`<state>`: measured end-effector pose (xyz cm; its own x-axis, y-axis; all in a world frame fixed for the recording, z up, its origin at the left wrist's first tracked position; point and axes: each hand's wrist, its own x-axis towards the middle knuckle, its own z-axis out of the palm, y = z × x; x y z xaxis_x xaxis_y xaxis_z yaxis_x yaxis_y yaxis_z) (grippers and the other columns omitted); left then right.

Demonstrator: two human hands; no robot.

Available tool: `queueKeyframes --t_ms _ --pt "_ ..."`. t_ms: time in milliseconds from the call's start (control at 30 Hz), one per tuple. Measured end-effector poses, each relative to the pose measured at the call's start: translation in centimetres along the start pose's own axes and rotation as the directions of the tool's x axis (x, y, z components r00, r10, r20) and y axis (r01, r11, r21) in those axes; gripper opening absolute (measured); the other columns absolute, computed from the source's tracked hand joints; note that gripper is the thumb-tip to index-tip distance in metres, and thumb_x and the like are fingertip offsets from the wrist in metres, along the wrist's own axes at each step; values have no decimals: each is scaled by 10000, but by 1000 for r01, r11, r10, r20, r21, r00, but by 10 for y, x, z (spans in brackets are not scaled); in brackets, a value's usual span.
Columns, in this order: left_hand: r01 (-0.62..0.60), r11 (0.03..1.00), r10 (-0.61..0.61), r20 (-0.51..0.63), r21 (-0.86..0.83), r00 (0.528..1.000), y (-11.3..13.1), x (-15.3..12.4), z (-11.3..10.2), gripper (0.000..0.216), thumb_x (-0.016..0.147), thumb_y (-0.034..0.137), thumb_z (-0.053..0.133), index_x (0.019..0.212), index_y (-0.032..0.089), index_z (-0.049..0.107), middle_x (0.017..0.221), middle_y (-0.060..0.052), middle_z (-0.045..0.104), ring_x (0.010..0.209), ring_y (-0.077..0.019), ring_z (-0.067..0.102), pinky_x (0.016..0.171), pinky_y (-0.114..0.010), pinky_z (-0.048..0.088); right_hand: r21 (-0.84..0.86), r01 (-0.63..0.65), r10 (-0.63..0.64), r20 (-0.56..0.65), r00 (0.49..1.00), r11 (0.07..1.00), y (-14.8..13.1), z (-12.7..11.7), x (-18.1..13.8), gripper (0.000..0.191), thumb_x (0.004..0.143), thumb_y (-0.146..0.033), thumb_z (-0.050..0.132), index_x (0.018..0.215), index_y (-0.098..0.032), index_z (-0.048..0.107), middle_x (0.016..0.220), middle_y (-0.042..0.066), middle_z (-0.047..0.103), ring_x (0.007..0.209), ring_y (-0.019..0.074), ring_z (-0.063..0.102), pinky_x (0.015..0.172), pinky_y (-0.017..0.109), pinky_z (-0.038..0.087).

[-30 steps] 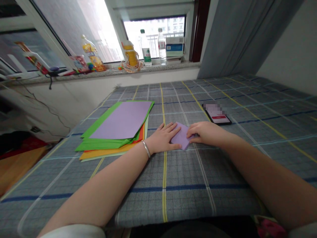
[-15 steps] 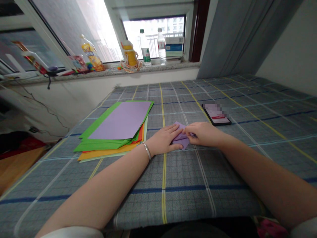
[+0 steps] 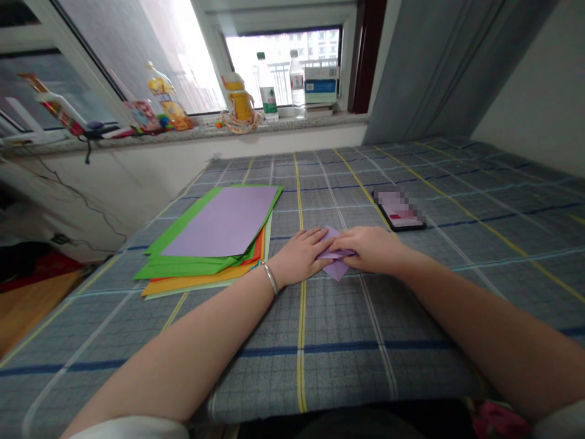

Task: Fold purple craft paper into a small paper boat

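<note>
A small folded purple paper (image 3: 336, 268) lies on the grey checked cloth (image 3: 365, 341) in the middle of the view. My left hand (image 3: 299, 256), with a silver bracelet on the wrist, rests flat on the paper's left part, fingers stretched out. My right hand (image 3: 365, 247) pinches the paper's right flap and has drawn it leftward over the piece, so most of the paper is hidden beneath both hands.
A stack of coloured sheets (image 3: 214, 235), purple on top over green, orange and yellow, lies to the left. A phone (image 3: 401, 214) lies to the right behind my hands. Bottles (image 3: 262, 88) and a box (image 3: 322, 85) stand on the windowsill; a grey curtain (image 3: 439, 67) hangs at right.
My right hand has slid left, folding the purple paper's right flap over toward my left hand. Less of the paper shows now. My left hand has stayed in place.
</note>
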<state>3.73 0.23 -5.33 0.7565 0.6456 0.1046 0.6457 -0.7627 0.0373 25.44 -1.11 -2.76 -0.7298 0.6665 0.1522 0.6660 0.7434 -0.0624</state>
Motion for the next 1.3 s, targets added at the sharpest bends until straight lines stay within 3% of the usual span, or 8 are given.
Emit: queueKeyframes --t_ms 233,433,567,800,1067,1300 --pt "11 999 -13 -51 -30 999 2 1 -1 497 958 471 430 1366 191 472 1482 -130 408 1359 -270 379 1121 -453 283 20 -51 52 -79 995 999 -5 14 10 225 910 -297 522 969 -246 733 1136 15 692 1037 196 611 882 308 443" --pt "9 991 -34 -183 -137 983 3 1 -12 304 943 441 473 1002 186 628 1072 -73 633 1015 -202 576 908 -330 448 -6 -144 143 -71 987 990 -3 12 9 273 919 -409 521 931 -223 721 961 36 694 861 179 622 697 275 422" --pt "18 987 -41 -144 -158 989 2 1 -12 241 944 381 488 891 188 623 897 -45 640 858 -176 585 766 -281 451 -9 -179 179 -38 983 984 2 11 8 283 894 -443 557 840 -213 714 899 28 676 789 162 604 626 265 371" --pt "-5 978 -28 -156 -207 987 -1 5 -6 223 943 310 488 845 180 641 793 -31 631 819 -171 564 752 -271 413 -41 -225 227 41 973 974 11 2 1 156 855 -371 608 848 -247 702 913 5 659 758 149 590 552 263 294" --pt "208 828 -297 -94 -521 950 0 9 -5 325 927 354 462 679 164 550 601 36 475 593 -113 446 569 -233 302 -100 -339 347 77 935 935 21 -7 -4 181 870 -335 559 851 -247 717 946 22 690 829 181 614 549 268 305" --pt "240 785 -340 -72 -571 938 1 10 -4 326 908 373 468 668 166 544 600 37 468 587 -111 431 561 -239 281 -29 -482 480 150 864 876 27 -10 -4 119 793 -294 606 790 -236 711 831 14 718 730 172 616 541 265 324"
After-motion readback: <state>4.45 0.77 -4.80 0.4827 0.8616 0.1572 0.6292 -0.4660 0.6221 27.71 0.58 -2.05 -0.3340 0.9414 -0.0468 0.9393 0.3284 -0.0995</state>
